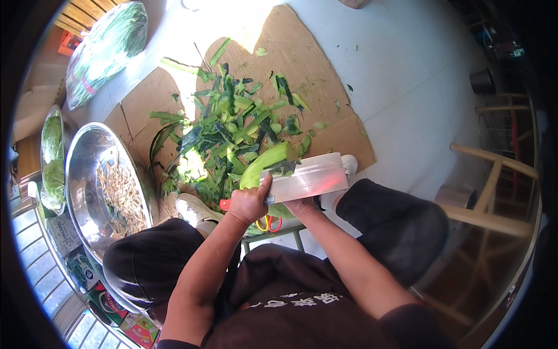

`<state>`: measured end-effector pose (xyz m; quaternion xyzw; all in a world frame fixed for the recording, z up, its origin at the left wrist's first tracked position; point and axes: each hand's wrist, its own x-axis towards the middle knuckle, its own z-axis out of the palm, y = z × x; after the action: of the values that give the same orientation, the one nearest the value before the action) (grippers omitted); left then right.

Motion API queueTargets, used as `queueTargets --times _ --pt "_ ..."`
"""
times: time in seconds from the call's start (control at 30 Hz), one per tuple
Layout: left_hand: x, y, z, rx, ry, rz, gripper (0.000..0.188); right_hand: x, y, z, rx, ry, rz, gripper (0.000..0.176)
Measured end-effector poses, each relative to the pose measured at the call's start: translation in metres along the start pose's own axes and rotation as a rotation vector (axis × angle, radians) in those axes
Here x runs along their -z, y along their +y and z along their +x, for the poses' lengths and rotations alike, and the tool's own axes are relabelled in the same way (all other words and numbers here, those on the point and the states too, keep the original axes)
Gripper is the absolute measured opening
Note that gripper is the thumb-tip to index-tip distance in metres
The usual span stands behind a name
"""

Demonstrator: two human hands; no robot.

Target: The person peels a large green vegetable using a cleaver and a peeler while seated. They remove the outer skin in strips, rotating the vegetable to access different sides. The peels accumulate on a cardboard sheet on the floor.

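A cleaver with a broad steel blade [309, 178] lies across a large, light green peeled gourd [257, 169]. My left hand [249, 204] is closed on its red handle, index finger stretched along the blade. Dark green peel [283, 168] clings to the blade's far edge. Beneath the near edge, my right hand [301, 206] is against the gourd's side, its fingers mostly hidden by the blade. The gourd is held at a tilt between my knees. Scissors with yellow and red handles [269, 224] show below it. Many peelings [235, 120] lie heaped beyond on flattened cardboard [305, 65].
At left stands a large steel basin [93, 131] containing pale brown strips. Plastic-wrapped greens [53, 152] and a big bag of green vegetables [109, 48] are farther left. A wooden chair [488, 218] is at right, with a dark metal pot [482, 81] beyond it.
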<state>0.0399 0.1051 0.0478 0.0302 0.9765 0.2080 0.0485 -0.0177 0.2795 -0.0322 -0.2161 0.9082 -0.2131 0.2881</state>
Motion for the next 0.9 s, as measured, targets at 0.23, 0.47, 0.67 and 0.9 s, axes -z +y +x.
queueTargets --times 0.23,0.47,0.67,0.9 --pt "0.0 0.009 0.003 0.166 -0.053 -0.01 0.068 0.003 -0.005 0.008 0.093 0.173 0.03 0.063" --pt "0.001 0.003 0.0 0.249 0.001 -0.079 0.062 0.023 -0.023 0.006 0.056 0.121 0.337 0.063" --pt "0.0 -0.006 -0.009 0.35 0.013 -0.172 0.059 0.053 -0.041 0.005 -0.018 0.042 0.393 0.066" --pt "-0.003 -0.023 0.009 1.087 0.149 -1.529 0.014 0.055 -0.033 -0.012 -0.173 0.029 0.516 0.072"
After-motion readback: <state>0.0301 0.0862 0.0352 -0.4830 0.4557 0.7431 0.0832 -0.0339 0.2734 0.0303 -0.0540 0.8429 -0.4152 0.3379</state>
